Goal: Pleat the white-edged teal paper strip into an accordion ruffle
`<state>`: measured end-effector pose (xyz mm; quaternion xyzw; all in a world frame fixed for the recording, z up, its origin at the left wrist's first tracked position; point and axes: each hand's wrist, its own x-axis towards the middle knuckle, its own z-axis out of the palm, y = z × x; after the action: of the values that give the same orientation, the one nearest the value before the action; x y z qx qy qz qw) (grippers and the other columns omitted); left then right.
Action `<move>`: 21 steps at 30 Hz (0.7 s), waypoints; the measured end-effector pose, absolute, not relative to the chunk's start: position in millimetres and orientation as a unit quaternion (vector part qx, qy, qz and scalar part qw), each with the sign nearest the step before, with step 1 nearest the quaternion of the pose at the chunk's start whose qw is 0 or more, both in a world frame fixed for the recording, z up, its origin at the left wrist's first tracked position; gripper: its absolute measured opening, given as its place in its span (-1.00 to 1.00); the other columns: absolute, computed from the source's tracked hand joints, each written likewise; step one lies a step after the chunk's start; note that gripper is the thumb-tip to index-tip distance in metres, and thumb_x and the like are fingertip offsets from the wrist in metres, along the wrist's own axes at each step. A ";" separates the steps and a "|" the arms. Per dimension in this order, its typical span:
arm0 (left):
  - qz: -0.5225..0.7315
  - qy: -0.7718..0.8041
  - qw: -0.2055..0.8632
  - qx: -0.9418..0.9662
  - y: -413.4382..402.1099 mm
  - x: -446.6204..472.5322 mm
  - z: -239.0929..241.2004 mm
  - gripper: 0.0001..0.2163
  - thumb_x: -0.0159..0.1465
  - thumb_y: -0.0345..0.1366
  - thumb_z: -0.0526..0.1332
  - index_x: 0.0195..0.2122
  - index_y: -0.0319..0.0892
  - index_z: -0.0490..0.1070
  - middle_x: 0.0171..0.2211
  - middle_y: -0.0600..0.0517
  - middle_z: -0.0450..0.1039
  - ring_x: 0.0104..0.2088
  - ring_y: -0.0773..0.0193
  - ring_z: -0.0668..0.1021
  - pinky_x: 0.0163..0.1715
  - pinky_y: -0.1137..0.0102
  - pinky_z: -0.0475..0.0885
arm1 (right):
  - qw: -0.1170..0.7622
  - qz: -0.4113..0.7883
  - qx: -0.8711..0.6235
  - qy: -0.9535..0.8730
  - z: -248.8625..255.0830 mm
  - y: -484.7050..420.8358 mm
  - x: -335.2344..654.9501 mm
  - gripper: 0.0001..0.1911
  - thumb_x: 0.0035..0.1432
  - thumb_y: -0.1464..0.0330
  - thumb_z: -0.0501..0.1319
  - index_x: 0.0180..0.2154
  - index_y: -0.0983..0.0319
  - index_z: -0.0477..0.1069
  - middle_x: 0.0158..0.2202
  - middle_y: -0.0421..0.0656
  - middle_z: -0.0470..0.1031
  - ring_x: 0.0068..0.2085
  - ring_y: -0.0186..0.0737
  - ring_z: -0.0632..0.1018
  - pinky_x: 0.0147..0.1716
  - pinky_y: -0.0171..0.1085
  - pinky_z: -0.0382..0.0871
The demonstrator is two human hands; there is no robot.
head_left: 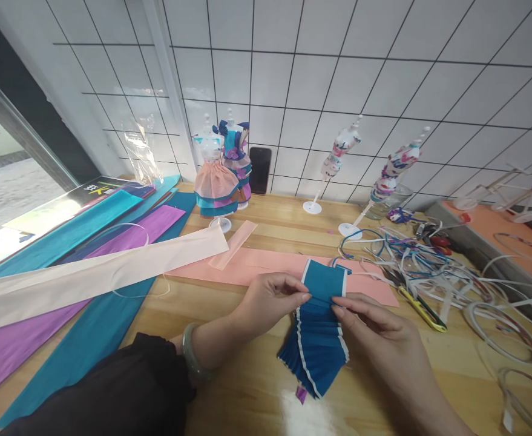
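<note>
A strip of blue fabric (324, 339) with white-edged sides hangs between my hands, flat at the top and gathered into pleats lower down. My left hand (270, 303) pinches its left edge between thumb and fingers. On the opposite edge, my right hand (379, 330) grips the strip at about the same height. A small purple scrap (301, 395) shows below the pleated end. Behind the strip, a long pink fabric piece (266, 266) lies flat on the wooden table (247, 387).
Long strips of teal fabric (93, 345), purple fabric (61, 324) and cream fabric (166, 257) spread over the left. Dressed mini mannequins (215, 181) and a phone (260, 171) stand by the wall. At right lie tangled ribbons (411, 260) and a yellow-handled cutting tool (422, 309).
</note>
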<state>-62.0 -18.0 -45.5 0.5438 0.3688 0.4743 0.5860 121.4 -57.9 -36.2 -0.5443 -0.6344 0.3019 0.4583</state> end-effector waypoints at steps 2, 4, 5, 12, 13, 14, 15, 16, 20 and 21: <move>0.476 0.373 0.582 0.544 -17.3 -62.6 -47.2 -0.81 -0.03 -0.24 0.34 -0.48 -0.27 0.47 -0.48 0.00 0.48 -0.45 0.34 0.47 -0.38 0.45 0.38 | 0.455 0.306 -0.548 -0.632 -37.0 -57.5 122.2 -0.86 0.00 0.30 0.27 -0.34 0.15 0.56 -0.32 -0.14 0.53 -0.30 -0.20 0.55 -0.32 -0.28 0.50; 0.472 0.376 0.571 0.557 -16.9 -63.7 -48.5 -0.83 -0.02 -0.26 0.34 -0.46 -0.27 0.49 -0.45 -0.01 0.50 -0.42 0.32 0.49 -0.35 0.44 0.39 | 0.453 0.309 -0.549 -0.631 -37.4 -57.3 123.0 -0.86 0.00 0.30 0.27 -0.34 0.14 0.56 -0.31 -0.15 0.54 -0.29 -0.21 0.55 -0.31 -0.30 0.49; 0.467 0.378 0.563 0.567 -16.7 -64.4 -48.6 -0.83 0.00 -0.26 0.33 -0.45 -0.27 0.50 -0.44 -0.02 0.51 -0.41 0.31 0.50 -0.34 0.43 0.40 | 0.452 0.308 -0.550 -0.631 -37.4 -57.2 123.4 -0.86 0.00 0.30 0.27 -0.34 0.13 0.56 -0.31 -0.16 0.54 -0.29 -0.21 0.55 -0.32 -0.31 0.49; 0.441 0.397 0.475 0.650 -16.5 -69.4 -43.4 -0.85 0.06 -0.26 0.28 -0.39 -0.22 0.53 -0.40 -0.02 0.55 -0.36 0.25 0.54 -0.31 0.42 0.43 | 0.452 0.301 -0.556 -0.630 -37.7 -57.4 125.9 -0.85 -0.01 0.30 0.27 -0.34 0.15 0.56 -0.31 -0.13 0.55 -0.30 -0.18 0.56 -0.31 -0.27 0.50; 0.439 0.396 0.467 0.657 -16.4 -69.8 -42.9 -0.85 0.07 -0.25 0.27 -0.39 -0.22 0.53 -0.40 -0.02 0.55 -0.36 0.24 0.54 -0.32 0.42 0.43 | 0.452 0.302 -0.557 -0.628 -37.7 -57.2 125.8 -0.85 -0.01 0.29 0.27 -0.34 0.15 0.56 -0.31 -0.13 0.55 -0.30 -0.18 0.56 -0.31 -0.27 0.50; 0.439 0.396 0.460 0.663 -16.3 -70.1 -42.4 -0.85 0.08 -0.25 0.27 -0.39 -0.21 0.54 -0.40 -0.02 0.56 -0.36 0.25 0.54 -0.32 0.43 0.43 | 0.453 0.302 -0.559 -0.625 -37.7 -57.0 125.7 -0.85 -0.01 0.29 0.27 -0.34 0.15 0.56 -0.31 -0.14 0.55 -0.30 -0.18 0.56 -0.31 -0.27 0.50; 0.438 0.395 0.454 0.668 -16.3 -70.4 -42.0 -0.85 0.08 -0.25 0.27 -0.39 -0.21 0.54 -0.40 -0.01 0.56 -0.37 0.25 0.55 -0.33 0.43 0.43 | 0.453 0.302 -0.563 -0.622 -37.6 -56.8 125.6 -0.85 -0.02 0.29 0.28 -0.35 0.15 0.56 -0.32 -0.14 0.55 -0.31 -0.18 0.56 -0.31 -0.27 0.50; 0.437 0.393 0.449 0.672 -16.3 -70.6 -41.6 -0.85 0.08 -0.25 0.26 -0.40 -0.20 0.54 -0.40 -0.01 0.56 -0.37 0.25 0.55 -0.34 0.44 0.42 | 0.454 0.302 -0.567 -0.617 -37.5 -56.5 125.6 -0.85 -0.02 0.29 0.28 -0.35 0.15 0.56 -0.32 -0.14 0.56 -0.31 -0.19 0.56 -0.31 -0.27 0.50; 0.439 0.388 0.436 0.683 -16.7 -71.2 -39.9 -0.86 0.09 -0.26 0.26 -0.42 -0.21 0.54 -0.42 -0.01 0.56 -0.40 0.27 0.54 -0.38 0.47 0.41 | 0.455 0.311 -0.576 -0.604 -37.4 -56.1 125.9 -0.85 -0.03 0.29 0.29 -0.36 0.15 0.56 -0.31 -0.14 0.57 -0.30 -0.18 0.57 -0.28 -0.27 0.50; 0.441 0.386 0.437 0.682 -16.6 -71.2 -39.8 -0.87 0.09 -0.27 0.26 -0.43 -0.22 0.54 -0.43 -0.01 0.56 -0.40 0.27 0.54 -0.38 0.47 0.41 | 0.455 0.315 -0.576 -0.602 -37.5 -56.1 126.0 -0.84 -0.03 0.29 0.29 -0.35 0.16 0.56 -0.31 -0.13 0.57 -0.29 -0.17 0.57 -0.28 -0.26 0.49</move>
<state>-71.2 -16.6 -39.8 0.6824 0.3856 0.4412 0.4371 126.0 -56.1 -37.5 -0.5761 -0.6016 0.3152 0.4548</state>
